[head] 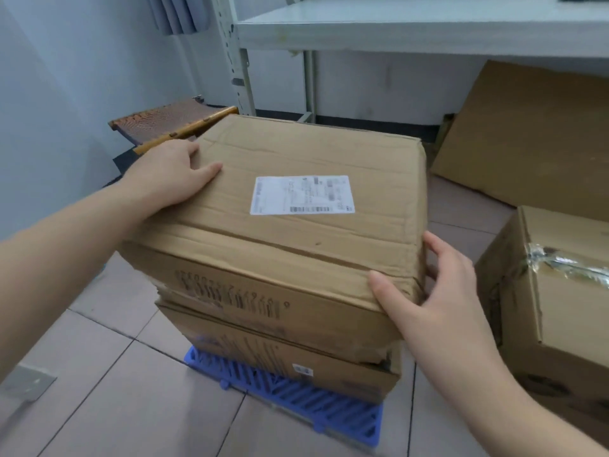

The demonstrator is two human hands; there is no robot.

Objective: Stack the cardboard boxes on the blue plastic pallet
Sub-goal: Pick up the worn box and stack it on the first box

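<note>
Left hand [168,176] flat-fingered on top, right hand [438,291] clasping the near corner, the dented brown cardboard box [296,153] overhung the flatter brown carton [280,357] beneath those fingers and could've slid off the blue slatted plastic pallet [313,404].

Brown cardboard boxes [296,206] w/ white label [302,194], black barcode print; blue slatted pallet [296,400]; pale pinkish floor tiles [108,374], dark grout.

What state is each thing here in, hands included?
Top box: closed, labelled, sitting askew on lower box.
Lower box: closed, on pallet.
Blue pallet: on floor, loaded.
Left hand: flat against top box's left edge.
Right hand: wrapped round its near right corner.
Side box: taped shut, on floor.
</note>
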